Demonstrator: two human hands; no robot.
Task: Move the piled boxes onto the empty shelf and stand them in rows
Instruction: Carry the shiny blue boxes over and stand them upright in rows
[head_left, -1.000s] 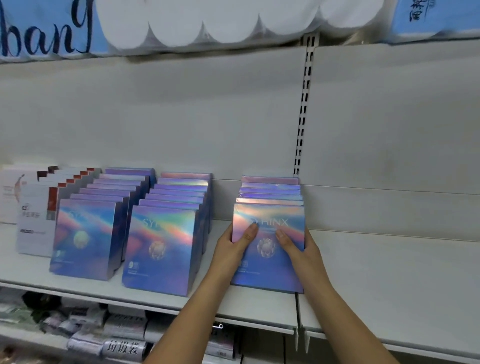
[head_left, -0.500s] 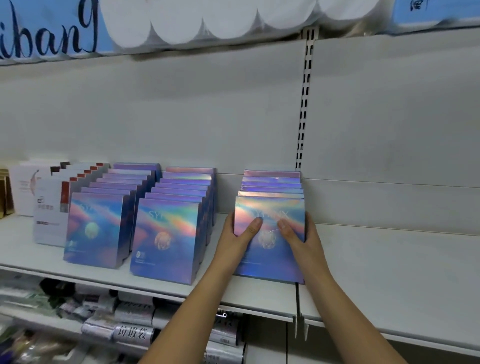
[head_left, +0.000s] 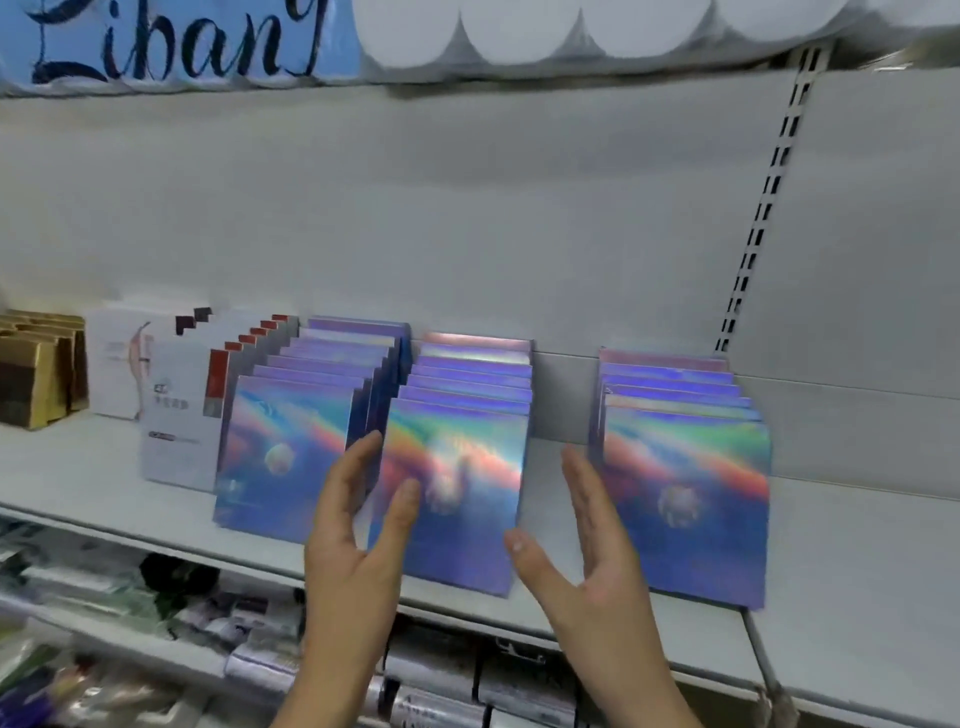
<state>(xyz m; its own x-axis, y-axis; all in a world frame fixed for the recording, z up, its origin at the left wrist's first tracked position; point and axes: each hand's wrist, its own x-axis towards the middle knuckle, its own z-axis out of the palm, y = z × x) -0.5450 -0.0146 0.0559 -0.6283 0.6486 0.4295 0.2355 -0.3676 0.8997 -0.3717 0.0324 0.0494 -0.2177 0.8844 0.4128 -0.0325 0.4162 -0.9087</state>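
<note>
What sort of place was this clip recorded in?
Most likely a shop aisle. Identical shiny boxes stand in rows on a white metal shelf with a slotted upright, and more packaged goods fill the shelf below.

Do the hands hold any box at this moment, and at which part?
Nothing is gripped. The left hand and right hand are open on either side of the middle row of boxes; contact with its edges cannot be told.

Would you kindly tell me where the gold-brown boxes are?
In the head view, the gold-brown boxes stand at the shelf's far left end, beside the white boxes.
</note>
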